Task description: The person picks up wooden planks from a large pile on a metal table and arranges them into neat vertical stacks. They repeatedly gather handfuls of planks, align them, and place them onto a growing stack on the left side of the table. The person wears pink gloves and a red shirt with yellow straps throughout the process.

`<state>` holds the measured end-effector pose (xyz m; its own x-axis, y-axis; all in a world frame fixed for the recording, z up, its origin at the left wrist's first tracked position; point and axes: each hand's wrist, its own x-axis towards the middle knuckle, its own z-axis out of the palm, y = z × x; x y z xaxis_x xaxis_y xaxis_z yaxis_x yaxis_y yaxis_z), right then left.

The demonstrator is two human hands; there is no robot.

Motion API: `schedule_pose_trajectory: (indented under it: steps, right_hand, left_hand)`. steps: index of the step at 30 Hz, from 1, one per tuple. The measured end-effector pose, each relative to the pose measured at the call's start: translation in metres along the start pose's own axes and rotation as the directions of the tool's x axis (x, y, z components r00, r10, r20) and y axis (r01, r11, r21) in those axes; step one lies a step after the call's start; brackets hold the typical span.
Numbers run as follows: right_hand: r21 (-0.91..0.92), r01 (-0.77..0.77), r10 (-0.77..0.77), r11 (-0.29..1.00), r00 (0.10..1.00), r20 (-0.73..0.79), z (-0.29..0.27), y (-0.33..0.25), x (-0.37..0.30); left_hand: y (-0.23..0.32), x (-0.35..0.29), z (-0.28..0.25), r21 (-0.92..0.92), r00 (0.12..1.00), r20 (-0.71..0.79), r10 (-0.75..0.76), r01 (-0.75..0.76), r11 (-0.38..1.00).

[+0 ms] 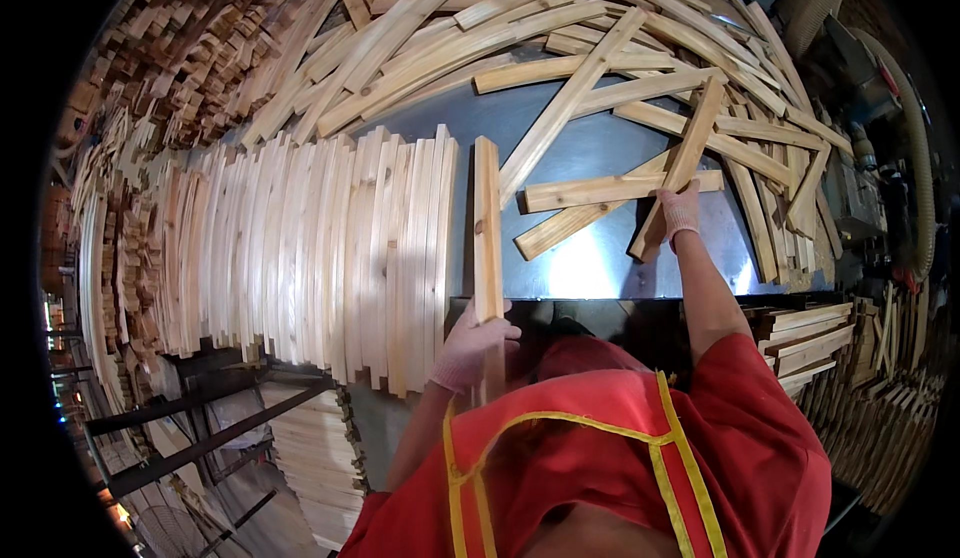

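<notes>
Head view: left hand point(472, 343) grips the near end of an upright wooden slat point(487, 228) beside the packed row of slats point(330, 248); right hand point(680, 208) closes on a loose slat point(680, 173) among scattered pieces point(560, 28) on the grey metal surface point(600, 258).

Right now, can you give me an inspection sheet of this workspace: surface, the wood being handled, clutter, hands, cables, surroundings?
Surface: metal table, shiny, bare in the middle.
Job's things: upright wooden slat gripped at its near end; angled slat under the other hand, lying across a horizontal slat.
Clutter: loose slats piled criss-cross over the far side of the table; neat row of slats on edge at the left.
Hands: left hand gloved, closed on the upright slat; right hand gloved, on the angled slat, grip unclear.
Cables: nothing seen; a ribbed hose runs at right.
Surroundings: stacked slats at right, metal frame lower left.
</notes>
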<state>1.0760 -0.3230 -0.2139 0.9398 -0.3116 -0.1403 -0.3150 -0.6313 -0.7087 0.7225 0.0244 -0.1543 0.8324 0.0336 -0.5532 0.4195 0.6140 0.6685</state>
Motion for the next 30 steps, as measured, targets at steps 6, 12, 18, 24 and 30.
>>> schedule_pose_trajectory:
  steps: [6, 12, 18, 24, 30]
  right_hand:
    - [0.663, -0.117, -0.227, 0.739, 0.884, 0.409, 0.016, -0.058, -0.155]
    - [0.288, 0.337, -0.363, 0.896, 0.185, 0.913, 0.056, -0.112, -0.197]
    - [0.502, -0.635, 0.012, 0.587, 0.627, 0.779, 0.132, -0.214, -0.058]
    - [0.597, -0.359, -0.022, 0.717, 0.844, 0.535, 0.204, -0.208, -0.031]
    - [0.626, -0.213, -0.159, 0.750, 0.861, 0.483, 0.055, -0.203, -0.060]
  left_hand:
    - [0.012, 0.014, 0.017, 0.179, 0.979, -0.187, 0.079, -0.045, 0.983]
    - [0.026, 0.086, 0.020, 0.241, 0.969, -0.050, 0.240, -0.222, 0.945]
    - [0.040, 0.069, 0.036, 0.187, 0.948, -0.246, 0.204, -0.160, 0.969]
    - [0.059, 0.032, 0.055, 0.578, 0.847, -0.449, 0.284, 0.033, 0.815]
    - [0.048, 0.001, 0.036, 0.884, 0.827, -0.344, 0.445, 0.126, 0.450]
